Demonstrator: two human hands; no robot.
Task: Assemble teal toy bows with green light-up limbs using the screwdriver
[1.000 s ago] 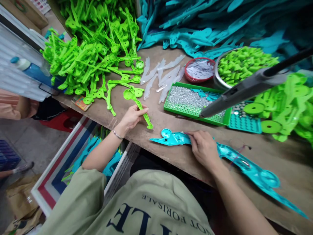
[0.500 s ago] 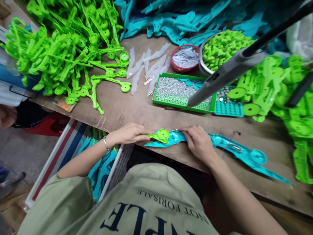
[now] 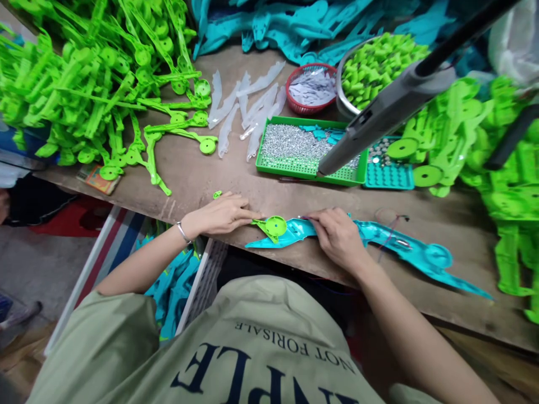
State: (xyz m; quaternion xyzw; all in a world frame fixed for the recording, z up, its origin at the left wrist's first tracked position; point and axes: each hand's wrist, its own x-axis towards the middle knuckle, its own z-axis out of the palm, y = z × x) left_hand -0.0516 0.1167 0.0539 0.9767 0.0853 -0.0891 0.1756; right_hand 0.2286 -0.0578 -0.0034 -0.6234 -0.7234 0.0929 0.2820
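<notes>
A long blue plastic shell [image 3: 412,255] lies along the table's front edge, its hollow side up. My left hand [image 3: 225,214] is closed on a green plastic arm with a round disc [image 3: 276,226], whose disc end overlaps the shell's left part. A small green end of it pokes out behind my knuckles. My right hand [image 3: 339,235] rests over the shell's middle, thumb and fingers pinched around a thin wire-like piece [image 3: 300,217] with a shiny tip. Exactly what this piece is, I cannot make out. A thin reddish wire [image 3: 392,227] loops above the shell, right of that hand.
Green plastic arms [image 3: 96,84] are heaped at the left. Translucent strips [image 3: 248,106], a red basket [image 3: 311,106] and a green tray of screws [image 3: 269,165] lie behind my hands. A grey electric screwdriver [image 3: 374,112] hangs over the tray. More green parts [image 3: 455,129] pile up right.
The green arm has turned a little in my left hand, and its other end now shows behind the knuckles. The right hand keeps its pinch. The view has shifted slightly.
</notes>
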